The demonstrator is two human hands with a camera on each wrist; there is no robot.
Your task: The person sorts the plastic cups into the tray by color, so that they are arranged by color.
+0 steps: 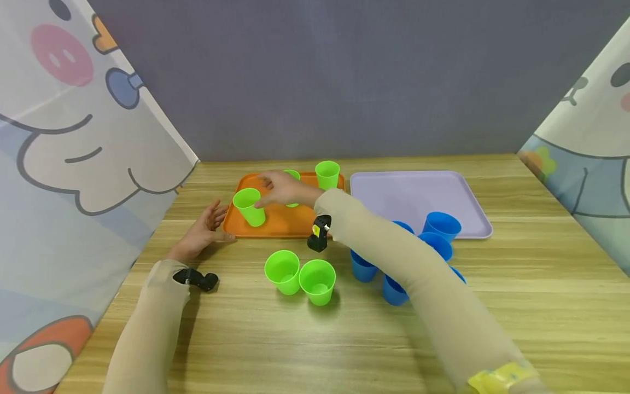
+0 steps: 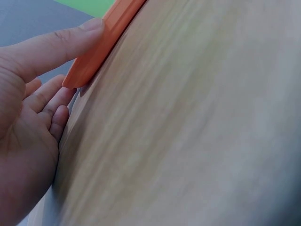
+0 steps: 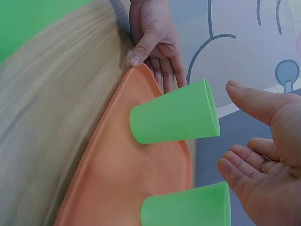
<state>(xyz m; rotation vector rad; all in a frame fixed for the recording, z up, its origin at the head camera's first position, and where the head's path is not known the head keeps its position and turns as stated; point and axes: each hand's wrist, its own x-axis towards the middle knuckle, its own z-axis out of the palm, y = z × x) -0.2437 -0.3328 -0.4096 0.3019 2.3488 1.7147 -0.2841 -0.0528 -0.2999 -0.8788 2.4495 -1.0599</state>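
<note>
Head view: my right hand (image 1: 280, 189) reaches forward and across to the left, over an orange tray (image 1: 275, 224) on the tabletop. Its fingers are spread and relaxed, holding nothing. A green cup (image 1: 249, 207) stands upright on the tray just left of that hand, mouth up, its long axis vertical; the fingertips are at its rim or a hair away, and I cannot tell which. In the right wrist view the same cup (image 3: 175, 117) sits just clear of my open palm (image 3: 263, 155), between thumb and fingers, with a visible gap.

My left hand (image 1: 202, 232) lies flat on the tabletop at the tray's left edge, fingers straight and together, the thumb (image 2: 61, 42) pressed against the tray's rim (image 2: 96, 52). The right hand is far nearer the cup.

Two more green cups stand beyond my right hand at the tray's back; one (image 1: 327, 174) is plain, the other (image 1: 292, 176) is mostly hidden behind my hand. Nearer me than the tray, two green cups (image 1: 300, 276) stand touching on bare wood. To the right of my forearm stand several blue cups (image 1: 440, 227), some hidden by my sleeve, so their count is unclear. Beyond them lies a lilac tray (image 1: 413, 191).
</note>
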